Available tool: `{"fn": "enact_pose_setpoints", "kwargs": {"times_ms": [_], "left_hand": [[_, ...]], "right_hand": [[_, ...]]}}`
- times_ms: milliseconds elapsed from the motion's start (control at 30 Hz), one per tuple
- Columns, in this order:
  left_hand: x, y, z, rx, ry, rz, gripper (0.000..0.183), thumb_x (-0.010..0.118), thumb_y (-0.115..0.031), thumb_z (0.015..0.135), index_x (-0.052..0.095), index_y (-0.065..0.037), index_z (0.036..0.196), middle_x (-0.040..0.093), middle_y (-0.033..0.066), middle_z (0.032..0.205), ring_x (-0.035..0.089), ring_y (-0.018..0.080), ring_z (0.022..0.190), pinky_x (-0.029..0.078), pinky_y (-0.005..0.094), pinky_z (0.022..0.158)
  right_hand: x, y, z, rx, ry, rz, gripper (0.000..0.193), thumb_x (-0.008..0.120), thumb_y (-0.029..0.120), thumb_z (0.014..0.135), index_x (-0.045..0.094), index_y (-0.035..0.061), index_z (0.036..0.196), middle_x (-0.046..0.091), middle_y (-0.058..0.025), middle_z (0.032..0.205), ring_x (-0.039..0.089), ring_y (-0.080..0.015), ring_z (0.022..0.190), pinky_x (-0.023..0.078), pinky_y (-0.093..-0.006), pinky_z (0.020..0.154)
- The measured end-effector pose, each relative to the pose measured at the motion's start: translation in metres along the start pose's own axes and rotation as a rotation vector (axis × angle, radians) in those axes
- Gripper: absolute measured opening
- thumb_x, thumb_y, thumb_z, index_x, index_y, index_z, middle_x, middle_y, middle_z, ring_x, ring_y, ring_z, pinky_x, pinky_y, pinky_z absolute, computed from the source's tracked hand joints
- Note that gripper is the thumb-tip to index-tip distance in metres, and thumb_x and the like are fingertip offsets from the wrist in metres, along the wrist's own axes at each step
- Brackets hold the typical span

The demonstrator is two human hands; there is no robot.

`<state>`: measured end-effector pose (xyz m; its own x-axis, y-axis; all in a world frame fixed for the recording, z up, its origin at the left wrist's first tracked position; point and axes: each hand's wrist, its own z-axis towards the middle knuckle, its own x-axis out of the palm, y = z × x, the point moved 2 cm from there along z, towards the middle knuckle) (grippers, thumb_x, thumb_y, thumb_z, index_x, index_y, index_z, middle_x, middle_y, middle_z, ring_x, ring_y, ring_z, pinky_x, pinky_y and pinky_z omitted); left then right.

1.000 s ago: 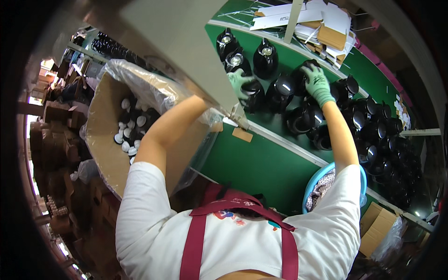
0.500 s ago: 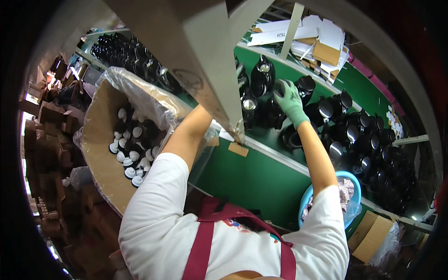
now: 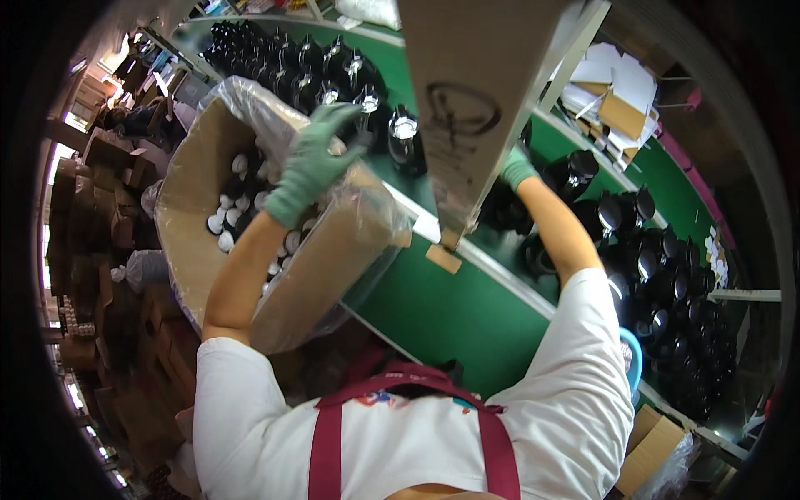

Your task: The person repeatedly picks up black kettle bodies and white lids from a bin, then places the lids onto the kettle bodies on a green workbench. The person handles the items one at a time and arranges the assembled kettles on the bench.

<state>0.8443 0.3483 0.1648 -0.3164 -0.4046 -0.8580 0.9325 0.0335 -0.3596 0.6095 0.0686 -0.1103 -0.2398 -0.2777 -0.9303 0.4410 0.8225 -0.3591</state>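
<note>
My left hand, in a green glove, is raised over the rim of a plastic-lined cardboard box. Its fingers are spread and slightly blurred, with nothing visibly held. Inside the box lie several dark parts with white round caps. Just beyond that hand, shiny black kettle-like vessels stand on a green bench. My right hand, also gloved in green, reaches among black vessels on the other side of a broad post. The post hides its fingers and whatever they touch.
The broad post rises between my arms. Many more black vessels crowd the green bench at right. White card pieces are heaped at the back right. A blue basin and an open carton are at the lower right.
My left hand has come out from behind the post and moved left over the box. My right hand, earlier visible at a black vessel, is now partly behind the post. The view has shifted.
</note>
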Motion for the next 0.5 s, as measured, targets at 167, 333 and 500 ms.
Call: {"fn": "enact_pose_setpoints", "kwargs": {"times_ms": [167,333,500], "left_hand": [[-0.031,0.287,-0.160,-0.332,-0.220,0.094,0.050,0.075,-0.024,0.080,0.059,-0.002,0.122,0.056,0.0193,0.120,0.055,0.0355,0.109,0.045,0.0438,0.098],[0.067,0.376,-0.209,-0.782,0.368,0.407,0.104,0.069,-0.067,0.069,0.034,-0.007,0.147,0.038,0.0327,0.144,0.038,0.0500,0.132,0.033,0.0606,0.106],[0.092,0.383,-0.200,-0.709,0.530,0.286,0.115,0.072,-0.066,0.067,0.016,-0.017,0.156,0.028,0.0241,0.154,0.038,0.0424,0.136,0.030,0.0496,0.114]], "right_hand": [[-0.126,0.049,-0.040,0.221,-0.715,0.518,0.066,0.069,0.032,0.081,0.047,0.0158,0.140,0.048,-0.0145,0.138,0.054,-0.0345,0.106,0.044,-0.0445,0.092],[-0.035,0.060,-0.080,0.159,0.166,0.459,0.063,0.065,0.033,0.083,0.048,0.0084,0.139,0.051,-0.0152,0.137,0.050,-0.0358,0.117,0.045,-0.0452,0.094],[-0.119,0.079,-0.148,0.521,-0.271,0.621,0.047,0.061,0.025,0.093,0.050,0.0043,0.134,0.058,-0.0129,0.128,0.055,-0.0276,0.114,0.041,-0.0418,0.101]]}}
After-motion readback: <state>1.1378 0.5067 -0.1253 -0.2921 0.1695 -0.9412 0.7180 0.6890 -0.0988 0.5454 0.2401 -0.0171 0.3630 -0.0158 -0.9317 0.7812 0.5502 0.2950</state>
